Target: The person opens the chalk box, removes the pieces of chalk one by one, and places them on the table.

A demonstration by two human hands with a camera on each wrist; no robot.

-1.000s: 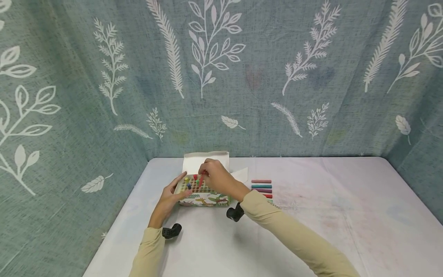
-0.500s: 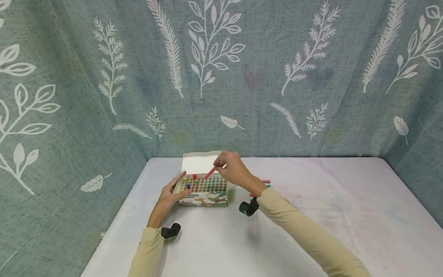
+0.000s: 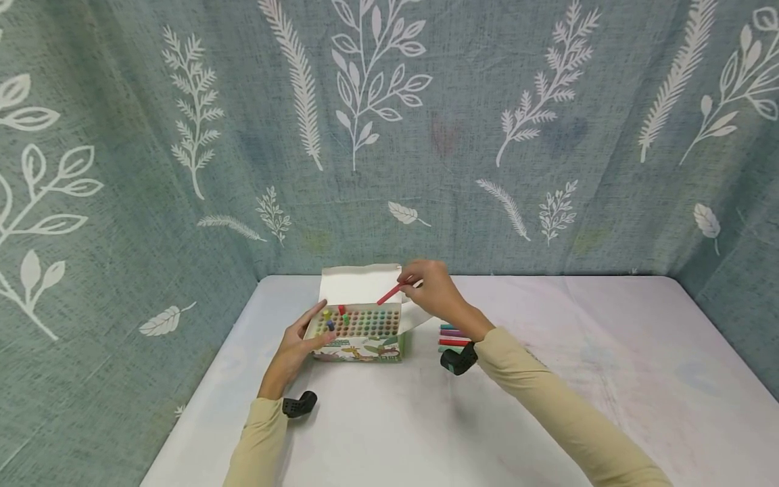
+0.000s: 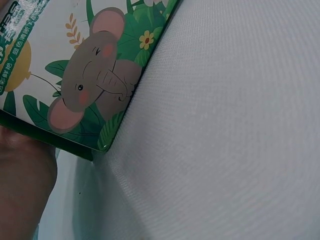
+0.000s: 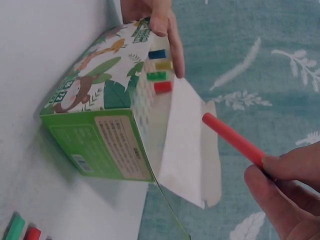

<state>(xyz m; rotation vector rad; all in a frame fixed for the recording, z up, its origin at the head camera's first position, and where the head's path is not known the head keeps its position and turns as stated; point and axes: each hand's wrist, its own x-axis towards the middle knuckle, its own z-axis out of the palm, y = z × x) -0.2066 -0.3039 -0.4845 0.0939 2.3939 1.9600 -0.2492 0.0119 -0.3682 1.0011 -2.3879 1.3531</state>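
An open cardboard box (image 3: 359, 348) printed with jungle animals stands on the white table (image 3: 548, 379); its top is a grid of holes with a few coloured sticks (image 3: 336, 316) standing in the left part. My left hand (image 3: 301, 341) holds the box's left end, thumb on the front and fingers over the top edge (image 5: 167, 22). My right hand (image 3: 433, 287) is raised above the box's right end and pinches a red stick (image 3: 389, 294), also seen as a red stick (image 5: 232, 140) in the right wrist view, tilted in the air.
Several loose coloured sticks (image 3: 452, 336) lie in a row on the table right of the box, partly behind my right wrist. The box's white lid flap (image 3: 359, 284) stands open at the back. A leaf-patterned cloth (image 3: 389, 135) hangs behind and at the sides.
My right hand has pulled the red stick out of the box's holes and lifted it up and to the right. The left hand and box stay put.
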